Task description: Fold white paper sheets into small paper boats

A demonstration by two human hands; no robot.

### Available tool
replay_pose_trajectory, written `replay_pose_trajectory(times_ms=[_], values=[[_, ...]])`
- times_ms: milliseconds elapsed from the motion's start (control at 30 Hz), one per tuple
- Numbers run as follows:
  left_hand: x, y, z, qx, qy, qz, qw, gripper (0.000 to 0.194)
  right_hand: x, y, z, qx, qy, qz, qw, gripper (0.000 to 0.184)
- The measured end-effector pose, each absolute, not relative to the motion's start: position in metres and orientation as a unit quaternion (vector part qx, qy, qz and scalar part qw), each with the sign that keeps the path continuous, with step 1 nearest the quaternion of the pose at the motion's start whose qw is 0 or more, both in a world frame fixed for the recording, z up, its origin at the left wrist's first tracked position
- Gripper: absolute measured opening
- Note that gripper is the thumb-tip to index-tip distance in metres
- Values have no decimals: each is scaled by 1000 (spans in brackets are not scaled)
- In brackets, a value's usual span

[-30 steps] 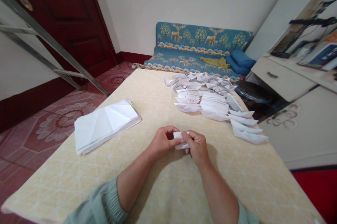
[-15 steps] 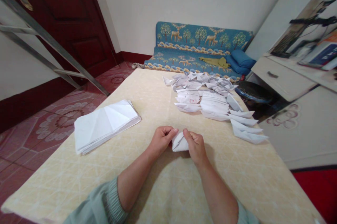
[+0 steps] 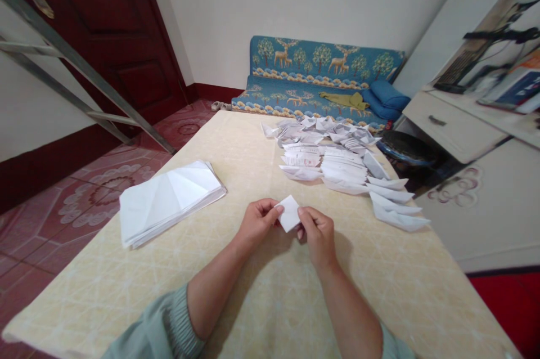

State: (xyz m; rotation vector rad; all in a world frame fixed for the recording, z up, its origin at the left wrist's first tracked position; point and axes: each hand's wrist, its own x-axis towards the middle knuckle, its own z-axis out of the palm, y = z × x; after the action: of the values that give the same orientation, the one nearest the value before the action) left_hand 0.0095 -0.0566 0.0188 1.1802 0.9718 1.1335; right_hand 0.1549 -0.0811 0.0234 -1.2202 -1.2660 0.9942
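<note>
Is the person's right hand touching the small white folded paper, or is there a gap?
Touching. The head view shows the right hand with its fingers pressed against the right edge of the small white folded paper.

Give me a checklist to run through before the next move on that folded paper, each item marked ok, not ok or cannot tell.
1. Folded white paper pinched by the left hand and the right hand: ok, fingers of both hands are on it.
2. Paper held above the tabletop: ok, it is up between the hands.
3. Stack of creased white paper apart from the hands: ok, it lies to their left, untouched.
4. Nearest paper boats apart from the hands: ok, they lie to the right, untouched.
5. Creases on the held paper sharp: cannot tell, too small to see.
</note>
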Motion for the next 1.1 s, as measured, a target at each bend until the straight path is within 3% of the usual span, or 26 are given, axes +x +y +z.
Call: replay_pose_trajectory(times_ms=[367, 567, 700, 833, 1100], values=[[1, -55, 15, 491, 501, 510, 498, 30, 152, -82, 22, -490, -588, 500, 405, 27], [8, -52, 11, 461, 430, 511, 584, 29, 152, -79, 21, -508, -567, 458, 459, 32], [12, -52, 10, 455, 368, 516, 626, 43, 154, -76, 17, -513, -540, 451, 492, 31], [9, -53, 10, 471, 402, 495, 610, 33, 154, -75, 16, -515, -537, 463, 483, 32], [8, -54, 14, 469, 477, 506, 544, 37, 152, -77, 17, -512, -580, 475, 419, 29]])
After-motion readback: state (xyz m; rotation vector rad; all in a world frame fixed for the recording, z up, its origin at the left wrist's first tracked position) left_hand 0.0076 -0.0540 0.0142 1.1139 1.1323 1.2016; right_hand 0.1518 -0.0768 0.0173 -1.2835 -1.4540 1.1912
